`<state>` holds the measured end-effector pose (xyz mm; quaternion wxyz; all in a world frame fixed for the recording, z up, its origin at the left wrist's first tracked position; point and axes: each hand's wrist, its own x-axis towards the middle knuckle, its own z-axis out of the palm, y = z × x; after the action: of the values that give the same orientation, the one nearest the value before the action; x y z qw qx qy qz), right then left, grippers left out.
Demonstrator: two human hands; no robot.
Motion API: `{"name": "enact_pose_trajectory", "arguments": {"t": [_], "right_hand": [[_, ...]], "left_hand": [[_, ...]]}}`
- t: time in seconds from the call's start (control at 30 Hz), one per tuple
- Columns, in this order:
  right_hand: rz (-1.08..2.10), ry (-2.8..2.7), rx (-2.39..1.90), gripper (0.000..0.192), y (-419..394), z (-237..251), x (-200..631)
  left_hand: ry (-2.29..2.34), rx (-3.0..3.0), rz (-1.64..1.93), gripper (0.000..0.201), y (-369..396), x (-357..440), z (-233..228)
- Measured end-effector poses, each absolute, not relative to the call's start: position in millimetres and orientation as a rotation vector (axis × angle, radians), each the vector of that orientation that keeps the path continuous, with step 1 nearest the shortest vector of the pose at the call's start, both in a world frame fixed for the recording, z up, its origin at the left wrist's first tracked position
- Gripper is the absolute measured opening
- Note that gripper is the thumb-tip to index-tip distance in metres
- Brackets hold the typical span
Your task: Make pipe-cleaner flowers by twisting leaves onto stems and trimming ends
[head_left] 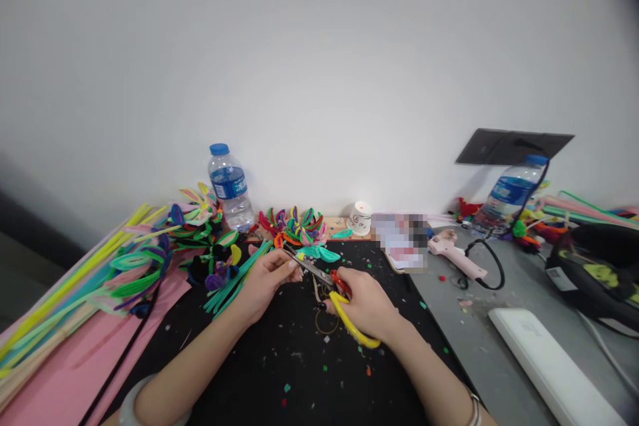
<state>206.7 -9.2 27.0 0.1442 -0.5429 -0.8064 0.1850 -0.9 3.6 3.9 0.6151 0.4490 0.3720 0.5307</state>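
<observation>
Snipping at my desk (499,319)

My right hand (367,306) grips the scissors (332,289); my left hand (267,279) pinches a small yellow piece (301,256) at the blades.

Mat (299,373) free; pipe cleaners (294,226) (ahead) block.

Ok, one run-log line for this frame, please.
right hand: holds yellow-handled scissors | left hand: pinches small piece at blades | surface: black mat | nearby: pipe cleaners, glue gun
</observation>
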Motion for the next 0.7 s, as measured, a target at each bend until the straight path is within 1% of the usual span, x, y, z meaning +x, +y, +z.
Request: {"name": "enact_pose_trajectory", "arguments": {"t": [0.23,0.43,0.7], "right_hand": [[0.53,-2.327,-1.546,0.031,-9.8,28.7,205.6],[0.47,-2.348,-1.527,0.011,-9.8,24.6,207.9],[0.515,-2.378,-1.492,0.012,-8.4,28.2,212.1]], "left_hand": [[0.793,0.995,1.194,0.016,3.0,-2.1,2.9],[0.763,0.971,1.17,0.016,2.3,-2.4,1.7],[0.776,0.982,1.132,0.017,3.0,-4.1,2.8]]}}
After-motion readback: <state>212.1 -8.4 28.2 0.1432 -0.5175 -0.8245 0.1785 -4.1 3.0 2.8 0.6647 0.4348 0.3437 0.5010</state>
